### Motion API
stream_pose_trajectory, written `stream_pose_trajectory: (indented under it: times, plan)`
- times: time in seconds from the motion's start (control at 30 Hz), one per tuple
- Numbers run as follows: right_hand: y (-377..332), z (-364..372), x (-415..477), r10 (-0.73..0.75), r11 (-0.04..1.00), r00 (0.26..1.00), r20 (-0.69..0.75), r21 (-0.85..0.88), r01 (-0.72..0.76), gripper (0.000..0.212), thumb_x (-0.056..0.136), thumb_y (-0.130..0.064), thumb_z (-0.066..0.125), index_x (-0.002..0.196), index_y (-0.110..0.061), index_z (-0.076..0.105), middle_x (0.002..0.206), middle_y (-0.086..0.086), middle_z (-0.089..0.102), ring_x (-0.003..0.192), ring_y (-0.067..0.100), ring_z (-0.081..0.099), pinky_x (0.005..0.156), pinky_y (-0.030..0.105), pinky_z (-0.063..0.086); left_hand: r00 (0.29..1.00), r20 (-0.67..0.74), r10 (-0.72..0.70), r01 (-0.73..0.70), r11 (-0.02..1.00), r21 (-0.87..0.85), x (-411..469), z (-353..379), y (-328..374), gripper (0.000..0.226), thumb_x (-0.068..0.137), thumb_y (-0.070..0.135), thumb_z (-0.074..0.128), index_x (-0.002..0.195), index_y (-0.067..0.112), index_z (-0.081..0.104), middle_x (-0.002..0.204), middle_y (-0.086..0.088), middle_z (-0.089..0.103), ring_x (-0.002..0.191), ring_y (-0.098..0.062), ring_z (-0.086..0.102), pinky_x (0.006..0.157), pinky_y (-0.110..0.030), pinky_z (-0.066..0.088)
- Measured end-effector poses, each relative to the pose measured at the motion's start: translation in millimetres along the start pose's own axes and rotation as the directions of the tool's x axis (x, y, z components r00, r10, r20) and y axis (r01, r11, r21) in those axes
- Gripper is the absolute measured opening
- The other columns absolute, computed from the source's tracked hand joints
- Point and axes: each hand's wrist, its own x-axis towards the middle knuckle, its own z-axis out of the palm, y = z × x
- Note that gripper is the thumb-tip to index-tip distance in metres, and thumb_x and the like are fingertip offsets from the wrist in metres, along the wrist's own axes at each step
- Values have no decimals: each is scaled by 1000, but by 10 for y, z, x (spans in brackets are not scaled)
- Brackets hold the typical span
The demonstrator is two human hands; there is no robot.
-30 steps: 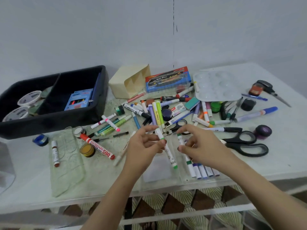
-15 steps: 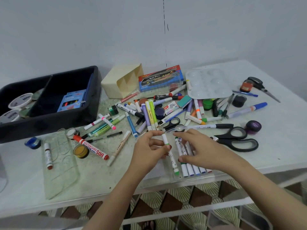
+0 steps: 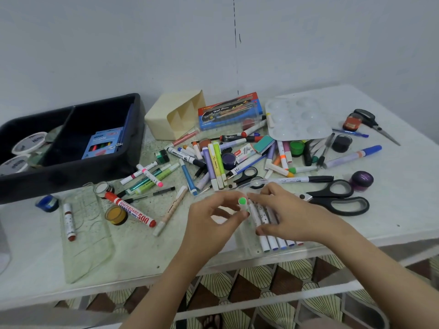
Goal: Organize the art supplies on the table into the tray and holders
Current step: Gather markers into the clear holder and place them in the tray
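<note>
The left hand (image 3: pixel 213 218) pinches a green-capped white marker (image 3: pixel 242 201) between thumb and fingertips. It holds the marker above the near part of the pale speckled surface (image 3: pixel 394 214) with the cap end turned towards the camera, so little of the barrel shows. Just beside it, the right hand (image 3: pixel 287 214) lies with its fingers loosely spread and fairly straight across a row of white markers (image 3: pixel 273 243). These lie side by side in a clear plastic pouch (image 3: pixel 249 251) at the front edge of the surface, and the thumb touches the row from the near side. Beyond the hands, a loose heap of pens and highlighters (image 3: pixel 213 162) covers the middle of the surface. At the back left stands a black plastic tray (image 3: pixel 71 173) with two compartments. The left compartment holds white round tubs (image 3: pixel 29 142) and the right one a flat blue pack of neon pencils (image 3: pixel 104 143). A cream plastic holder (image 3: pixel 164 117) lies tipped on its side just right of the tray. Further right are a red-and-blue box of coloured pencils (image 3: pixel 228 113) and a white paint palette (image 3: pixel 297 119). Black-handled scissors (image 3: pixel 337 200) lie to the right of the right hand, near a purple paint pot (image 3: pixel 361 180). To the left of the hands, a red whiteboard marker (image 3: pixel 130 210) lies just beside a yellow paint pot (image 3: pixel 115 215).
</note>
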Motion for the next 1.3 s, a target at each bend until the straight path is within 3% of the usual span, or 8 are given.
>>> stream_pose_trajectory:
  times: [0.1,0.17,0.33,0.5,0.63,0.77,0.9,1.3]
  plan:
    - [22,3,12,3,999,1000,3,38,-3,83,81,-45,68,148,-28,24,107,-12,31,95,4,39,84,24,39,948,38,317,-318,931,176,-82,7,-46,13,80,6,66,87,14,72,96,6,72,90,-5,66,74,-21,53]
    - [39,5,18,3,999,1000,9,51,-3,84,79,-45,69,148,-28,25,108,-11,31,100,5,40,91,27,41,919,115,377,-394,881,261,-125,24,-131,11,82,6,65,86,13,73,97,4,72,92,-4,65,78,-21,52]
    - [46,-8,18,-7,998,1000,17,57,6,84,80,-45,69,149,-28,24,109,-11,31,101,6,41,94,28,41,918,258,301,-381,852,360,-201,40,-289,19,79,6,64,90,20,73,98,9,71,91,-3,61,72,-23,53]
    - [57,-44,15,-23,999,998,61,42,21,90,78,-44,71,150,-25,20,108,-11,28,93,3,37,84,20,36,969,178,171,-218,932,289,-189,28,-188,29,81,17,57,106,21,70,102,14,68,96,1,57,81,-22,49]
    - [69,-60,6,-48,999,995,82,26,46,96,76,-44,73,151,-28,16,108,-11,28,86,-5,36,75,10,34,946,314,-81,-82,876,475,-85,11,-234,68,82,55,56,142,35,34,147,19,33,137,-1,23,113,-26,17]
    - [34,-61,-27,-31,999,995,96,-18,33,92,77,-46,71,150,-30,18,115,-11,26,87,-5,37,76,14,35,890,413,-195,-85,817,570,-38,32,-263,83,81,65,54,148,32,19,154,20,12,134,9,0,110,-19,-1]
    - [-12,-63,-21,0,998,991,130,-68,9,90,79,-45,69,151,-28,17,119,-7,24,106,6,34,94,27,39,900,398,-176,-77,836,543,-31,12,-283,85,76,65,60,146,32,25,152,19,22,137,4,9,110,-20,3]
    - [-37,-77,1,15,996,989,148,-94,-1,91,78,-45,70,150,-25,19,118,-6,22,102,6,29,88,26,37,891,424,-160,-137,797,588,44,7,-137,83,73,64,64,142,26,37,142,13,37,130,-4,27,110,-26,21]
